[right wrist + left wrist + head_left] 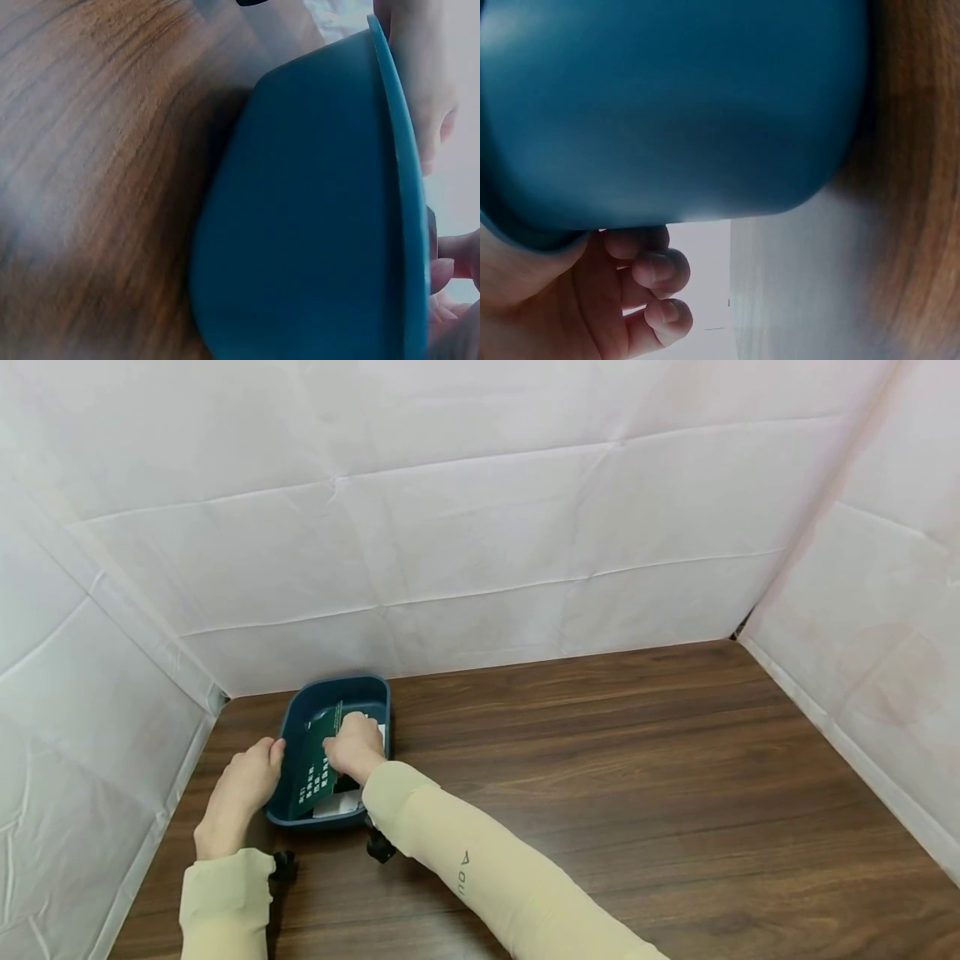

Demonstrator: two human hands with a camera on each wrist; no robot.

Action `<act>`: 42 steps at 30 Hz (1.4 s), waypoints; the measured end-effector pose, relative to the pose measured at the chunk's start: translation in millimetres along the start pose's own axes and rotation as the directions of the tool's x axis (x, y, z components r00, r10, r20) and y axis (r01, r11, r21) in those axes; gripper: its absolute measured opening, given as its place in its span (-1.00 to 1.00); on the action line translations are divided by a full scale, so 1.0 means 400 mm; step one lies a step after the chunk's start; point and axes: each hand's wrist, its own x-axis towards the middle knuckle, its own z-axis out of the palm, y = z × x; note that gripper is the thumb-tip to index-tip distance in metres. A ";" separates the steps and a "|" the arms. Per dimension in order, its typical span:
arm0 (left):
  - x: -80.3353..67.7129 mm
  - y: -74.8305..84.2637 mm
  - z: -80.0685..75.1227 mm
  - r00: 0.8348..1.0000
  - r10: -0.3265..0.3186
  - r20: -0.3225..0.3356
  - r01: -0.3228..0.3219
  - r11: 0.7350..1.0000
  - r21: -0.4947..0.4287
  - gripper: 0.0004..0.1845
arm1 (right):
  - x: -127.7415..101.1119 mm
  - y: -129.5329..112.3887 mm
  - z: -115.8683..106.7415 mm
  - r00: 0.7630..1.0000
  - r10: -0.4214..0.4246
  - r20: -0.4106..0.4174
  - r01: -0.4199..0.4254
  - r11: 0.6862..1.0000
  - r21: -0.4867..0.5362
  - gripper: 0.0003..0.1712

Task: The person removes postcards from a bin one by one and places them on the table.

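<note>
Busy over at the blue tray (337, 692)

The left hand (242, 787) grips the tray's rim; the right hand (355, 746), curled inward, pinches a dark green, white-lettered card (315, 756) slanting inside, on the desk (600, 760) by white sheeting (480, 527).

Both arms are dressed in pale yellow-cream sleeves: a left sleeve (225, 918) and a right sleeve (495, 868), each finishing in a broad, plain cuff at the wrist. Down the right one I can make out dark lettering (462, 872) — an A without its crossbar, more letters after it. Small black fittings (380, 845) sit at both wrists — chunky little things.
</note>
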 end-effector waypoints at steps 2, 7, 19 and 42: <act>0.001 0.000 0.001 1.000 0.009 -0.008 -0.009 1.000 0.002 -0.52 | 0.002 0.000 -0.004 1.000 -0.028 0.004 0.028 1.000 -0.011 -0.51; 0.000 0.001 -0.003 1.000 0.021 -0.022 -0.021 1.000 0.000 -0.51 | 0.005 0.002 -0.020 0.993 -0.118 0.031 0.119 0.990 -0.069 -0.54; 0.000 -0.008 -0.001 0.998 0.033 -0.045 -0.033 0.999 -0.002 -0.54 | -0.001 -0.005 -0.084 0.974 -0.194 0.121 0.203 0.977 -0.067 -0.34; -0.014 -0.009 -0.007 1.000 -0.014 -0.013 0.014 1.000 -0.028 -0.53 | -0.077 0.128 -0.325 0.922 -0.379 -0.080 0.376 0.828 0.415 -0.68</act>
